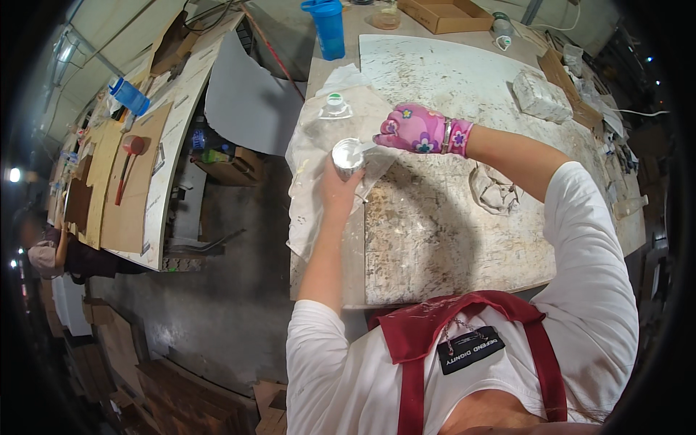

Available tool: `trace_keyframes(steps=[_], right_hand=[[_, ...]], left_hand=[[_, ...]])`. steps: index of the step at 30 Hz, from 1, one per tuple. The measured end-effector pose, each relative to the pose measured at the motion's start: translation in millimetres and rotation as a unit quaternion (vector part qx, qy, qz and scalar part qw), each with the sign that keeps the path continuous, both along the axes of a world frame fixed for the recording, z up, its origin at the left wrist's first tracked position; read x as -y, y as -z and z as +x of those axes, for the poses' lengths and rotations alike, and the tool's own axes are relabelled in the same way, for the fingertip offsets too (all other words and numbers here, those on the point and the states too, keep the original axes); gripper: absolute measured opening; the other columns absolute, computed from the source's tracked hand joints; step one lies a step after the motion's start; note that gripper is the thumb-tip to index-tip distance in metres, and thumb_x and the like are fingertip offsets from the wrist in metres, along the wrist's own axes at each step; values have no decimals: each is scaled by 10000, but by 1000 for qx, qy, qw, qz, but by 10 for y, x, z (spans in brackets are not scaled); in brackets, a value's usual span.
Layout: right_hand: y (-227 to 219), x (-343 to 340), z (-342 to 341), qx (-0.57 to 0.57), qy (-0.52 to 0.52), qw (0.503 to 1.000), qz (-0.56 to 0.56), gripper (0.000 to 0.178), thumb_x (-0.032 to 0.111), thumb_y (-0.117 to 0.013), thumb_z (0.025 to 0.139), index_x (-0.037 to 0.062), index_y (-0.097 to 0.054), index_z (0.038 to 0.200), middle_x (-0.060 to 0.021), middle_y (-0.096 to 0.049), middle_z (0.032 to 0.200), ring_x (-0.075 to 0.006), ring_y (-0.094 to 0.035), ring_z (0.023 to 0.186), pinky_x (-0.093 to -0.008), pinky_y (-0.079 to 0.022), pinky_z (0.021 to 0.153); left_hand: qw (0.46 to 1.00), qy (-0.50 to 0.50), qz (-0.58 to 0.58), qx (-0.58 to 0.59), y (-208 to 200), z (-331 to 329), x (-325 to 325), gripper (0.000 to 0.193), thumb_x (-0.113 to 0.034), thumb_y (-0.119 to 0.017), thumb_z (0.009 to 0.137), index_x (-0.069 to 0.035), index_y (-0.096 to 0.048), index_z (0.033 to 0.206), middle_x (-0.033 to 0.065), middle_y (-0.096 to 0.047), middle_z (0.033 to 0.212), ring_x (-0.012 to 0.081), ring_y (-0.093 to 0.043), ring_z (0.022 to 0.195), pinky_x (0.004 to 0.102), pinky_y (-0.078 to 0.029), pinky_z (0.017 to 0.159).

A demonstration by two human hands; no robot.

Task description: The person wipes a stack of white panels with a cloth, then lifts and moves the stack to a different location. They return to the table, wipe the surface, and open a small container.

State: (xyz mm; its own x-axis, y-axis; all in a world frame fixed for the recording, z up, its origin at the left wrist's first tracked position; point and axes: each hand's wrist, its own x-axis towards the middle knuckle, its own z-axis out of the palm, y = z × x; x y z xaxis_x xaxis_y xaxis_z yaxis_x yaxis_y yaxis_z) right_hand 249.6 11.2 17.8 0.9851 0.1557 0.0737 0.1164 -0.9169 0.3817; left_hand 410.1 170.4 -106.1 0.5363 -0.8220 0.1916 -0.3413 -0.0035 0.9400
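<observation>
My bare left hand [340, 185] is wrapped round a small silvery can [349, 168], held tilted with its open mouth showing. White paste or paint covers the inside of the can. My right hand [415, 130], in a pink flowered glove, is closed on a small pale scraper [367, 146]. The scraper's blade end is at the can's rim, and white stuff seems to cling to it; its handle is hidden in the glove. Just beyond the can, a clear container with a white-and-green cap [334, 103] sits on a stained white cloth [301, 197].
The worktable [428, 250] has a white-smeared top. On it are a blue shaker bottle [330, 32], a cardboard tray [446, 16], a plastic-wrapped block [541, 96] and a crumpled ring of wrap [495, 190]. Leftward, a second bench [152, 210] carries a red mallet [131, 148]; a person [61, 254] is beside it.
</observation>
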Motion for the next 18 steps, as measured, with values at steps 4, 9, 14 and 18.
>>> trace_keyframes(steps=[4, 9, 14, 18], right_hand=[[-180, -31, -90, 6, 3, 1000, 5, 266, 152, -528, 787, 136, -560, 1050, -30, -533, 846, -214, -592, 794, -345, -494, 704], [-182, -153, 84, 63, 35, 997, -8, 304, 154, -546, 771, 180, -572, 1073, 15, -544, 880, -168, -574, 813, -326, -487, 719], [67, -220, 36, 12, 33, 999, -11, 149, 177, -534, 819, 161, -577, 961, -17, -541, 785, -188, -580, 727, -325, -496, 642], [5, -152, -31, 0, 183, 975, 128, 126, 197, -530, 885, 122, -623, 929, -57, -609, 739, -229, -605, 657, -357, -505, 629]], left_hand=[[1000, -6, 7, 11, -9, 3, -12, 635, -198, -753, 728, -25, -461, 1264, 132, -606, 1139, 232, -593, 1024, 337, -455, 866], [1000, -2, 28, 4, -80, -21, -13, 642, -194, -760, 722, -34, -460, 1266, 135, -614, 1128, 243, -599, 1022, 339, -458, 862], [999, -26, 20, 11, -81, -61, 4, 588, -167, -749, 714, -51, -488, 1229, 170, -627, 1082, 326, -598, 1026, 395, -458, 848], [999, -36, 36, 18, -16, -22, -20, 602, -172, -746, 713, -54, -481, 1240, 167, -626, 1082, 330, -597, 1020, 396, -457, 845]])
